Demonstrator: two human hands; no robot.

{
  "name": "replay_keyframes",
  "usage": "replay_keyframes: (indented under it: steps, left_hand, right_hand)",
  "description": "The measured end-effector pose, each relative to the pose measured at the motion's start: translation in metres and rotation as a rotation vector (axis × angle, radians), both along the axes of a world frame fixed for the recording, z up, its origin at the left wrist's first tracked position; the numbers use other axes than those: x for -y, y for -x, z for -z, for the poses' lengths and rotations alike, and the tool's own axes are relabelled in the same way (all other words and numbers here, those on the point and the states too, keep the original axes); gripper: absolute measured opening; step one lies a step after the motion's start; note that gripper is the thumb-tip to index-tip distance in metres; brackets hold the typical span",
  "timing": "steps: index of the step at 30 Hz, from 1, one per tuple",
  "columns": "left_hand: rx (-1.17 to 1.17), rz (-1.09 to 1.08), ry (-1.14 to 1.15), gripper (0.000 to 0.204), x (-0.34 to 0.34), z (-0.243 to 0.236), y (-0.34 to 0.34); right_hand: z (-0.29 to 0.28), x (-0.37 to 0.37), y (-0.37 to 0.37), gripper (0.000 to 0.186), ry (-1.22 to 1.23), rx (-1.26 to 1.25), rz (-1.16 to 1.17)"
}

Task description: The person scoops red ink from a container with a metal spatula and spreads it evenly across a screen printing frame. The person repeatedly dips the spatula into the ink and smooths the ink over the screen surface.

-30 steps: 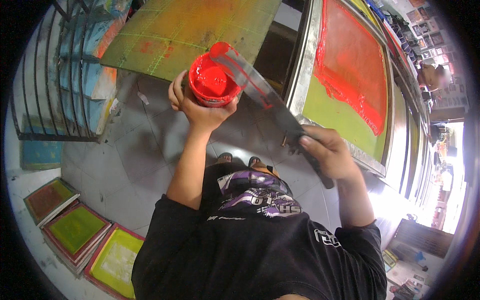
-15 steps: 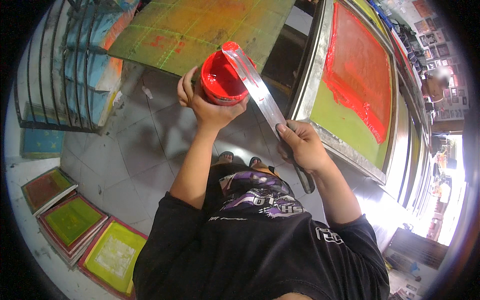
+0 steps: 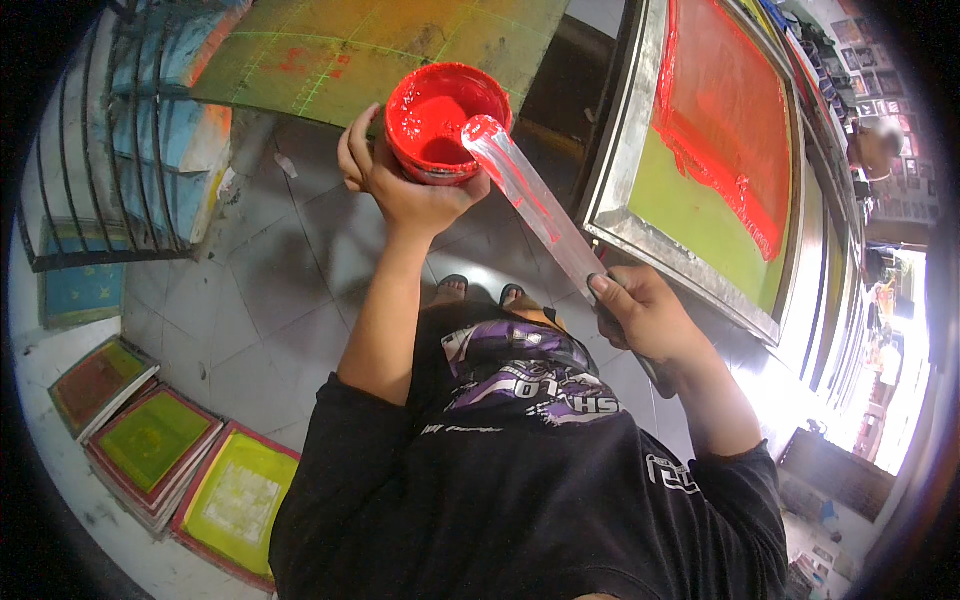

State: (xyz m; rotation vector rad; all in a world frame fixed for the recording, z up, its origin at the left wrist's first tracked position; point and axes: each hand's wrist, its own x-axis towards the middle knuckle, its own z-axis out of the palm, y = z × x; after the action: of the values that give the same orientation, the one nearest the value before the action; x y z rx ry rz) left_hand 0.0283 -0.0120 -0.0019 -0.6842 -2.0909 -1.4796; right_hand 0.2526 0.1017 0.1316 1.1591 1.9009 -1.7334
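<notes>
My left hand [image 3: 405, 185] wraps round the underside and side of a tub of red ink [image 3: 445, 95], its mouth tilted so that the wet red inside shows. My right hand [image 3: 645, 310] grips the dark handle of a long metal spatula [image 3: 530, 195]. The spatula's rounded tip is coated red and rests at or just over the tub's near right rim; whether it touches cannot be made out. Red streaks run down the blade. To the right lies a framed printing screen [image 3: 690, 210], with a broad layer of red ink [image 3: 725, 110] spread over its greenish mesh.
A stained, grid-marked board [image 3: 370, 50] stands ahead. At the left is a dark metal rack [image 3: 110, 150] with blue sheets. Several framed screens [image 3: 155, 440] lean at the lower left. A person [image 3: 875, 150] is at the far right. Grey tiles [image 3: 260, 290] cover the floor.
The spatula's tip has come down from the tub's upper rim to its lower right side. My right hand has moved right and slightly down. The tub has shifted slightly up, its mouth facing me more.
</notes>
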Motion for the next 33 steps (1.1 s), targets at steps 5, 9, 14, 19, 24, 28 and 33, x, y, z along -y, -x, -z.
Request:
replay_keyframes:
  steps: [5, 9, 14, 19, 24, 28, 33]
  left_hand:
    - [-0.001, 0.022, -0.031, 0.083, 0.001, 0.002, 0.001]
    - [0.001, 0.021, -0.015, 0.083, 0.001, -0.001, -0.001]
    - [-0.02, 0.029, -0.031, 0.083, 0.001, 0.003, 0.002]
    - [-0.053, 0.037, -0.061, 0.085, -0.001, 0.003, 0.003]
    - [-0.075, 0.025, -0.054, 0.087, -0.002, 0.004, 0.002]
    - [-0.08, 0.029, -0.059, 0.084, 0.0, 0.003, 0.004]
    - [-0.049, 0.018, -0.036, 0.084, 0.0, 0.002, 0.002]
  right_hand:
    - [-0.019, 0.003, -0.007, 0.032, -0.059, 0.082, -0.007]
    - [-0.018, 0.002, -0.019, 0.038, -0.077, 0.041, -0.002]
    - [-0.031, 0.004, -0.018, 0.036, -0.068, -0.021, -0.067]
    - [-0.045, 0.008, -0.021, 0.034, -0.057, 0.019, 0.012]
    - [-0.045, 0.001, -0.037, 0.031, -0.091, 0.029, -0.016]
    - [-0.04, 0.0, -0.024, 0.032, -0.093, -0.068, -0.045]
    - [-0.019, 0.006, -0.024, 0.032, -0.019, -0.063, 0.044]
